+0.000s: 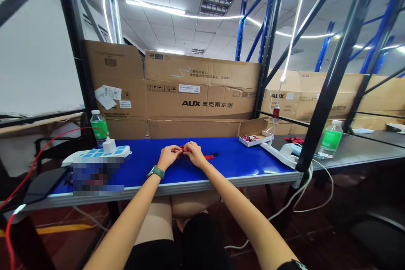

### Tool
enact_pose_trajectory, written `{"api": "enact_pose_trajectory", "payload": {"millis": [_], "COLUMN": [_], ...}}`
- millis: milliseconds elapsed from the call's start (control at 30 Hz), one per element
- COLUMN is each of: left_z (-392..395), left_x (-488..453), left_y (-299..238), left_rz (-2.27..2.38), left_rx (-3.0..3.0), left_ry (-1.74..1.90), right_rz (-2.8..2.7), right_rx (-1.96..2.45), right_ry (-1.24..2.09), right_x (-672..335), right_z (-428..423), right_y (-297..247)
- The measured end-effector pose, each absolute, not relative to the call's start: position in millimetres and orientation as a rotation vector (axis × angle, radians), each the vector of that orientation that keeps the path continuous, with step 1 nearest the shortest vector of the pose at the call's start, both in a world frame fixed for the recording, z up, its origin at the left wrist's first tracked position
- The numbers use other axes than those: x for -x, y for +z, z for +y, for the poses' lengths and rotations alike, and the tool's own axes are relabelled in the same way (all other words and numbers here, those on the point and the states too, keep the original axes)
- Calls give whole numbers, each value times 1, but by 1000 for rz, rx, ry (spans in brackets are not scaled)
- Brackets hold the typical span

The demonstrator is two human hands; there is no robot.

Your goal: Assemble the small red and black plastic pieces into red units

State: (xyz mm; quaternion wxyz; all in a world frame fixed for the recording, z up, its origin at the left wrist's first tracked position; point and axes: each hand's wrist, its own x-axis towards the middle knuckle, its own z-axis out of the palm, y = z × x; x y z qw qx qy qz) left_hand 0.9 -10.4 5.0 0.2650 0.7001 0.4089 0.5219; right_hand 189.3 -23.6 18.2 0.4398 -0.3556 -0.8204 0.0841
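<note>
Clamping the red strap (208, 156) between my left hand (168, 155) and right hand (194, 155); it lies sideways on the desk (243, 163), free end nearer my right hand.

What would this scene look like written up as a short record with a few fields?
Surface: blue workbench top
Left hand: pinches a red strap
Left wrist: green-strapped watch
Right hand: pinches the same red strap, close beside the left hand
Right of hands: white tray of small red and white items
Left of hands: power strip and green-labelled water bottle
Behind: AUX cardboard boxes
</note>
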Motion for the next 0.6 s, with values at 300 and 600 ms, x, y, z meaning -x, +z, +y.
{"api": "enact_pose_trajectory", "payload": {"millis": [300, 600], "left_z": [-4, -7], "left_x": [0, -1], "left_y": [0, 1], "left_rz": [1101, 1086], "left_rx": [-1845, -1870], "left_ry": [1425, 1369], "right_rz": [-1931, -1941], "right_rx": [825, 895], "right_ry": [326, 455], "right_x": [-193, -186], "right_z": [-15, -15], "right_y": [16, 5]}}
